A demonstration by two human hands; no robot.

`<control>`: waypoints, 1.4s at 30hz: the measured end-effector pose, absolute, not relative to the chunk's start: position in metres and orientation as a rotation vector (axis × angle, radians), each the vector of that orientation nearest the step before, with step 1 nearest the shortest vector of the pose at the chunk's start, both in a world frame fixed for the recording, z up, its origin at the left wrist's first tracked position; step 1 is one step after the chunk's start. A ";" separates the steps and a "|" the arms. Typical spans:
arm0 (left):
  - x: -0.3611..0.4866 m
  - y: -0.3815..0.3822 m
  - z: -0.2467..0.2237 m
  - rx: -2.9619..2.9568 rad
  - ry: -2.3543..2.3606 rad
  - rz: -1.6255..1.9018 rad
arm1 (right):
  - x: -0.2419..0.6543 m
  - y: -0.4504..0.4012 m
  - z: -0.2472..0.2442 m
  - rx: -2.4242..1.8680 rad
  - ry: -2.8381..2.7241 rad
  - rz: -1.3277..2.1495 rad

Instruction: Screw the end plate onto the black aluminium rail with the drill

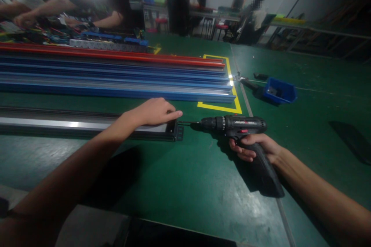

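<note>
My right hand (256,148) is wrapped around the handle of a black cordless drill (243,123), index finger near the trigger. The drill points left, and its long thin bit (189,122) reaches the end of a long black metal profile (150,136) with a silvery strip along its top. A small black end piece (179,133) sits at that end; whether the bit touches a screw there is too small to tell. My left hand (153,112) grips the profile just short of this end, thumb stretched to the right, other fingers curled over the far side and partly hidden.
Beyond lie several long blue profiles (174,85) and red profiles (174,60), their ends inside a yellow tape outline (236,102). A blue bin (279,90) holds small parts. A dark flat object (350,141) lies at right. Co-workers' arms (55,5) are across the table.
</note>
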State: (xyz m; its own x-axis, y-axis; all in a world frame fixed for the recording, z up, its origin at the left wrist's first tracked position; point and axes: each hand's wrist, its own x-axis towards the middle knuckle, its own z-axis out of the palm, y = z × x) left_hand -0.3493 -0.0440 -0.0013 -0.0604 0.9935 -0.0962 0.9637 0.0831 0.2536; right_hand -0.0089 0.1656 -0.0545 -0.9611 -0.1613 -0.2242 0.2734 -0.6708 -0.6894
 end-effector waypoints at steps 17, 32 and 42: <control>-0.349 -0.044 0.000 1.981 2.104 0.164 | -0.009 0.164 -0.050 0.329 1.154 -2.641; -0.349 -0.044 0.000 2.003 2.110 0.132 | -0.009 0.165 -0.051 0.353 1.125 -2.644; -0.350 -0.045 -0.001 1.987 2.122 0.141 | -0.008 0.166 -0.053 0.343 1.123 -2.646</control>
State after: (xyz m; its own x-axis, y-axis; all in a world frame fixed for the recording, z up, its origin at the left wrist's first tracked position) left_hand -0.3495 -0.0449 -0.0007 -0.0538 0.9933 -0.1020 0.9711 0.0758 0.2264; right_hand -0.0082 0.1663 -0.0533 -0.9420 -0.1327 -0.3081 0.3138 -0.6730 -0.6697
